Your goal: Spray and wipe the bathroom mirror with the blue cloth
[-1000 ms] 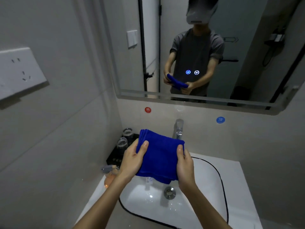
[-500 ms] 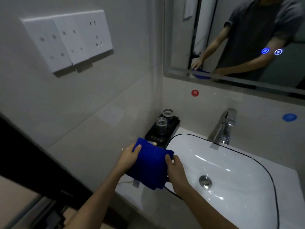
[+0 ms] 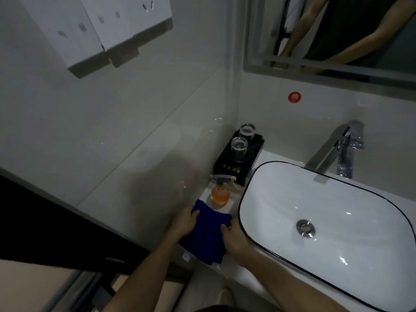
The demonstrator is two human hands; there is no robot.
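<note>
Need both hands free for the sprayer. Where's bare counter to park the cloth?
Left hand and right hand grip the blue cloth over the counter strip left of the sink. That near strip looks bare. Farther back it is crowded: spray bottle, then black tray with two glasses. The basin is open too.

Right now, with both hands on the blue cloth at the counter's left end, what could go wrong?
1. The cloth, held by the left hand and right hand, overhangs the counter's front edge; set down there, it might slide off.
2. The spray bottle stands close behind the cloth; a forward push could tip it.
3. Just beyond the bottle, two glasses stand on a black tray; a hasty reach may knock them.
</note>
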